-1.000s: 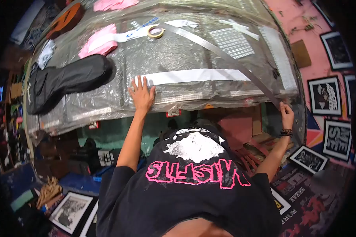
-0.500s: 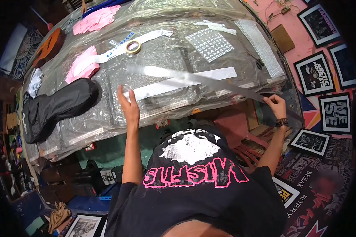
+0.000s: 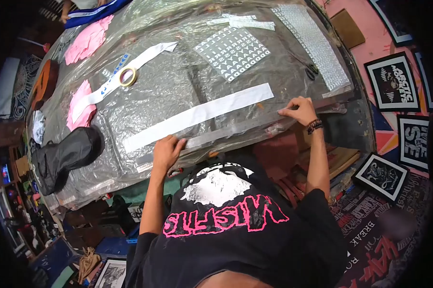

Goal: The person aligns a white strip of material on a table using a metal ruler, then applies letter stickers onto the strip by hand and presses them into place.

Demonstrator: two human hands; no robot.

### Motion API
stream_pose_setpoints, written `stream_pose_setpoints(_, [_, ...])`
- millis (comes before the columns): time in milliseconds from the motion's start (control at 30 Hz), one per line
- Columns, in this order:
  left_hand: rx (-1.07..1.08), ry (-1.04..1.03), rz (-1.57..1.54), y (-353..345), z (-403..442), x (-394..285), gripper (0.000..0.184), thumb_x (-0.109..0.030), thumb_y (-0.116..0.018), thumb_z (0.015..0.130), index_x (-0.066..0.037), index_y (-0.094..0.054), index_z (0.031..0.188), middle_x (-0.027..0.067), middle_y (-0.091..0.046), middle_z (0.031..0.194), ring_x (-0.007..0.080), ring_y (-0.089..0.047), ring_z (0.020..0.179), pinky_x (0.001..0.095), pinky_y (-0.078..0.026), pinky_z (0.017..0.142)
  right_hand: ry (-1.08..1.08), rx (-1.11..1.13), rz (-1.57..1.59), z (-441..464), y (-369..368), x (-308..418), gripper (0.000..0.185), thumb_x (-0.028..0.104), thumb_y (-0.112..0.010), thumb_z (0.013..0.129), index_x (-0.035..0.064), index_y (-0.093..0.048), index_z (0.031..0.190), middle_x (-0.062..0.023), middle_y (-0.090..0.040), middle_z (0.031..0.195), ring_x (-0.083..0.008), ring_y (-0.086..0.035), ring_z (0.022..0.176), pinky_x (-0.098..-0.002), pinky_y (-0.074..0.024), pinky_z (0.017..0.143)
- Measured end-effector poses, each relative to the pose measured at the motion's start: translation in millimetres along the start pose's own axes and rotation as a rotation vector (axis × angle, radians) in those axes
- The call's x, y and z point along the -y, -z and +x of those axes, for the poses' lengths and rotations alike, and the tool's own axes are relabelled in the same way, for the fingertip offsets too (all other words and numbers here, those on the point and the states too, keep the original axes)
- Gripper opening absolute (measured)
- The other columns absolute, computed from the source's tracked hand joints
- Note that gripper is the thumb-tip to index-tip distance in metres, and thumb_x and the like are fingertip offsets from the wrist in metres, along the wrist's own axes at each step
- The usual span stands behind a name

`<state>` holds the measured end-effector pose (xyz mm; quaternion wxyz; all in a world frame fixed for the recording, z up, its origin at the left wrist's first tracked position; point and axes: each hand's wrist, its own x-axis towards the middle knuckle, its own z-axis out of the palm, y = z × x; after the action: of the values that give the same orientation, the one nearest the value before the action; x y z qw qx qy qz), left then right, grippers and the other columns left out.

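A long metal ruler (image 3: 231, 129) lies along the front edge of the plastic-covered table. My left hand (image 3: 167, 152) grips it toward its left part, fingers curled over it. Farther right, my right hand (image 3: 300, 111) pinches the ruler between thumb and fingers and wears a dark braided bracelet. Just beyond the ruler, a white strip of cloth (image 3: 202, 114) rests flat and slanting. Behind that strip is a sheet of letter stickers (image 3: 231, 53).
A tape roll (image 3: 127, 76) sits on another lettered white strip. Pink cloth (image 3: 89, 41), a black padded case (image 3: 65, 156) and scissors (image 3: 312, 72) lie on the table (image 3: 163, 96). Framed pictures (image 3: 382, 176) stand at right. At the far edge, another person's hand (image 3: 65, 18) is near blue cloth (image 3: 98, 14).
The ruler has come down from slanting across the white strip to the table's front edge. My left hand, open before, has closed on it. My right hand has moved left with it.
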<state>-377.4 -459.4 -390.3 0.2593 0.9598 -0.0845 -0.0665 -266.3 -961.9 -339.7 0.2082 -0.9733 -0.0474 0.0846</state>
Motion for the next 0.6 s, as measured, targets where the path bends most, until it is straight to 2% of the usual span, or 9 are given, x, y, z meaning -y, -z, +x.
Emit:
stream_pose_setpoints(33, [0.036,0.132,-0.021,0,3,0,0.042,-0.043,-0.065,0.095,-0.003,-0.068,0.082,0.0171,-0.066,0.076,0.0379,-0.065,0.074,0.0464,-0.048,0.067,-0.117,0.116,0.083,13,12,-3,0.056,0.060,-0.087,0.065,0.0056,-0.076,0.077,-0.0115,-0.070,0.079,-0.0283,-0.064,0.085,-0.0406,-0.0457,0.091])
stream_pose_setpoints(67, [0.074,0.264,-0.040,0,7,2,0.043,-0.043,-0.065,0.095,-0.002,-0.068,0.080,0.0181,-0.066,0.075,0.0389,-0.064,0.073,0.0463,-0.047,0.065,-0.133,0.127,0.097,27,11,-17,0.056,0.060,-0.087,0.065,0.0056,-0.076,0.077,-0.0115,-0.070,0.079,-0.0283,-0.064,0.085,-0.0406,-0.0457,0.091])
stream_pose_setpoints(133, [0.080,0.259,0.016,-7,16,7,0.047,-0.046,-0.064,0.096,-0.003,-0.067,0.080,0.0189,-0.067,0.073,0.0391,-0.064,0.070,0.0459,-0.047,0.064,-0.064,0.098,0.005,48,10,-34,0.056,0.060,-0.086,0.067,0.0064,-0.075,0.077,-0.0121,-0.070,0.081,-0.0279,-0.065,0.086,-0.0405,-0.0454,0.090])
stream_pose_setpoints(200, [0.134,0.394,0.026,-15,32,3,0.050,-0.050,-0.061,0.098,-0.003,-0.067,0.080,0.0188,-0.067,0.074,0.0389,-0.064,0.070,0.0451,-0.048,0.065,-0.036,0.158,0.000,65,14,-43,0.054,0.060,-0.084,0.070,0.0074,-0.074,0.076,-0.0121,-0.070,0.081,-0.0280,-0.065,0.087,-0.0407,-0.0433,0.091])
stream_pose_setpoints(233, [0.148,0.397,0.029,-21,42,1,0.055,-0.055,-0.058,0.098,-0.003,-0.068,0.080,0.0182,-0.066,0.073,0.0384,-0.064,0.070,0.0449,-0.048,0.065,-0.026,0.185,-0.007,76,12,-53,0.054,0.060,-0.083,0.071,0.0078,-0.074,0.076,-0.0120,-0.070,0.081,-0.0280,-0.064,0.087,-0.0411,-0.0422,0.092])
stream_pose_setpoints(333, [0.130,0.396,0.058,-40,72,-13,0.057,-0.056,-0.062,0.095,-0.003,-0.066,0.075,0.0186,-0.067,0.070,0.0413,-0.065,0.069,0.0476,-0.049,0.064,-0.023,0.209,-0.028,100,6,-88,0.055,0.063,-0.081,0.073,0.0091,-0.073,0.080,-0.0116,-0.068,0.080,-0.0285,-0.063,0.088,-0.0425,-0.0390,0.096])
stream_pose_setpoints(400, [0.164,0.389,0.140,-51,87,-22,0.059,-0.059,-0.063,0.093,-0.003,-0.065,0.074,0.0185,-0.066,0.069,0.0408,-0.065,0.068,0.0474,-0.049,0.063,-0.005,0.128,-0.175,113,-5,-113,0.056,0.065,-0.079,0.073,0.0108,-0.072,0.084,-0.0118,-0.068,0.081,-0.0289,-0.063,0.089,-0.0412,-0.0373,0.098])
stream_pose_setpoints(600, [0.124,0.500,0.223,-59,103,-28,0.061,-0.064,-0.065,0.089,-0.004,-0.065,0.077,0.0167,-0.067,0.068,0.0389,-0.067,0.068,0.0462,-0.050,0.063,0.014,0.163,-0.166,135,-31,-122,0.056,0.066,-0.078,0.074,0.0108,-0.068,0.082,-0.0126,-0.069,0.079,-0.0299,-0.065,0.086,-0.0415,-0.0368,0.093])
